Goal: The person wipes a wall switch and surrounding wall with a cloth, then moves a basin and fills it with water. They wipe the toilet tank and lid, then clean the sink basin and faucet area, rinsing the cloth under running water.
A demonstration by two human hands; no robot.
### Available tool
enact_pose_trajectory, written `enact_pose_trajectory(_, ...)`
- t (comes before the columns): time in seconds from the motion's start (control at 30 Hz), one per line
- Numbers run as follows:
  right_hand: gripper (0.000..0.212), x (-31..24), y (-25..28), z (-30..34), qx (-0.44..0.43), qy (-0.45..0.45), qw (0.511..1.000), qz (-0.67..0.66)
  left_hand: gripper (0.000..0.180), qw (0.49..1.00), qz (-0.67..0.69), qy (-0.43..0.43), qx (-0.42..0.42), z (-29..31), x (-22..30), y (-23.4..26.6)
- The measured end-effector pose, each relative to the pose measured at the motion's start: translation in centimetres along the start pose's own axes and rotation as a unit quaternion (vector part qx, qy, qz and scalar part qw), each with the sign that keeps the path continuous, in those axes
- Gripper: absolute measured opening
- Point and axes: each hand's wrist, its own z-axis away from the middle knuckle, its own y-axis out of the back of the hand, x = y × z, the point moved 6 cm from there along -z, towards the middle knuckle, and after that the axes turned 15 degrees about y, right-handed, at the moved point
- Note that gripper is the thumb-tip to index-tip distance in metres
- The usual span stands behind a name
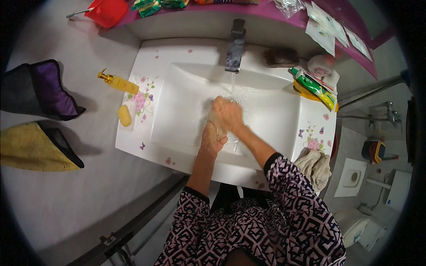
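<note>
Over the basin of a white sink my two hands are pressed together. My right hand is closed like a fist and lies on top, just under the stream of the faucet. Below it, my left hand is curled, its fingers partly covered by the right. Between them shows something wet, pale and brownish; what it is I cannot make out. Running water falls from the spout and splashes around the right hand.
On the left rim are a yellow pump bottle and yellow soap. The right rim holds a green toothpaste tube, a dark brown oval object and a crumpled pale cloth. A purple shelf runs behind the faucet.
</note>
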Motion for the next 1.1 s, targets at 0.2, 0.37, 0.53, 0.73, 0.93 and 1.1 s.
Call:
enact_pose_trajectory(0.2,0.03,8.1,1.1,2.9,-0.013,-0.114,0.966,0.232,0.065,0.982,0.023,-0.072,0.173,-0.1,2.3,6.1)
enact_pose_trajectory(0.37,0.021,6.0,-5.2,6.2,-0.124,0.008,0.97,0.211,0.079,0.989,0.001,-0.031,0.146,0.6,1.3,4.0)
enact_pose_trajectory(0.53,0.017,-1.5,-2.1,4.4,0.036,-0.031,0.951,-0.305,0.059,0.998,0.059,0.025,0.007,-1.8,1.0,5.4)
enact_pose_trajectory(0.73,0.016,-10.1,3.3,2.4,0.01,0.097,0.975,-0.2,0.041,0.946,0.091,0.068,-0.304,-1.4,-0.2,1.5)
enact_pose_trajectory(0.93,0.022,-8.0,3.8,-0.9,-0.016,0.086,0.989,-0.116,0.039,0.962,0.023,-0.107,-0.25,-4.2,0.5,3.0)
enact_pose_trajectory(1.1,0.015,-2.5,-1.1,-0.2,-0.099,0.102,0.99,-0.02,0.037,0.991,-0.049,-0.1,-0.08,-4.1,0.3,3.7)
